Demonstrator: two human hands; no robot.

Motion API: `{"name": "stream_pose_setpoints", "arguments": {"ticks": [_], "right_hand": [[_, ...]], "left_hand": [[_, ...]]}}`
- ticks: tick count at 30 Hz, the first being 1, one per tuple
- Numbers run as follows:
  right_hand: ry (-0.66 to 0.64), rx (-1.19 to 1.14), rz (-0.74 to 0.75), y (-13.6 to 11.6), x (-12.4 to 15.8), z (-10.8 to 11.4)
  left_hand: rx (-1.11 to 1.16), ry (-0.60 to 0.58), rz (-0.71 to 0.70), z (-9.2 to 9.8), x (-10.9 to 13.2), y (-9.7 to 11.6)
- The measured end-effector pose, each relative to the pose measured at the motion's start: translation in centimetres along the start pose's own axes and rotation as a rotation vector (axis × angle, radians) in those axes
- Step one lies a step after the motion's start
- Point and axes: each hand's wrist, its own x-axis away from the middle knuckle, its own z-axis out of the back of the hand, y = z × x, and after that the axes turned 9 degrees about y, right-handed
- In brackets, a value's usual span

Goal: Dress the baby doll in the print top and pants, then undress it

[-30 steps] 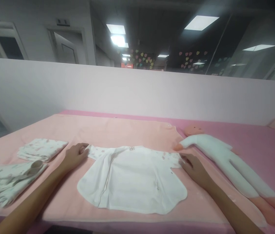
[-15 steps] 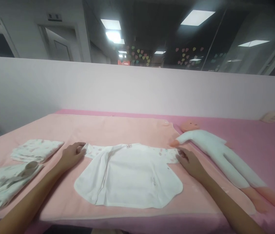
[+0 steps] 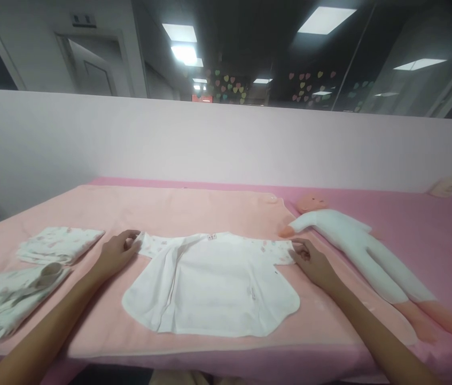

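A white baby shirt [image 3: 218, 289] lies spread on a peach mat [image 3: 162, 208], its sleeves stretched out to both sides. Small prints show on the sleeves, and a label sits at the neckline. My left hand [image 3: 117, 250] pinches the cuff of the sleeve on the left. At the opposite cuff, my right hand [image 3: 312, 259] has its fingers closed on the sleeve end. The shirt's left front panel has long creases; the rest is nearly flat.
Folded printed cloth [image 3: 60, 245] and a second printed garment [image 3: 5, 299] lie left of my left arm. A baby doll [image 3: 354, 246] in pale clothing rests on the right, its head toward the back. A white partition [image 3: 226, 144] rises behind the table.
The camera view has tilted down slightly or shifted, so the scene sits a little differently. Both hands stay at the sleeve ends, and the shirt looks much the same.
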Motion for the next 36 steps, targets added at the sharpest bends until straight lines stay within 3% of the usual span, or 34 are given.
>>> {"name": "stream_pose_setpoints", "arguments": {"ticks": [8,12,15,18,20,23,26,29,33,36], "right_hand": [[-0.007,0.045,-0.03,0.3,-0.2,0.0],[0.088,0.089,0.094,-0.6,-0.2,0.4],[0.167,0.129,0.138,-1.9,1.6,1.4],[0.046,0.166,0.116,-2.9,4.8,2.4],[-0.045,0.182,0.125,-3.2,6.9,2.7],[-0.065,0.193,0.149,-3.6,9.0,2.6],[-0.065,0.221,0.161,-4.0,9.8,2.0],[-0.098,0.246,0.181,-4.5,10.1,1.3],[-0.152,0.196,0.206,-4.8,10.5,1.1],[-0.186,0.092,0.151,-5.7,10.6,1.6]], "left_hand": [[0.028,-0.008,0.062,0.3,0.6,0.8],[-0.112,0.061,0.035,0.6,0.6,0.7],[-0.182,0.188,-0.045,1.1,0.6,1.2],[-0.105,0.218,-0.148,1.3,0.7,4.0],[-0.011,0.157,-0.248,0.9,0.4,7.4],[0.152,0.009,-0.468,-1.3,-0.7,13.7],[0.176,-0.167,-0.698,-5.1,-2.5,19.9],[0.114,-0.341,-0.844,-9.4,-4.6,24.5],[0.134,-0.669,-0.884,-13.6,-6.5,27.1],[0.231,-0.739,-0.789,-14.9,-6.7,26.7]]}}
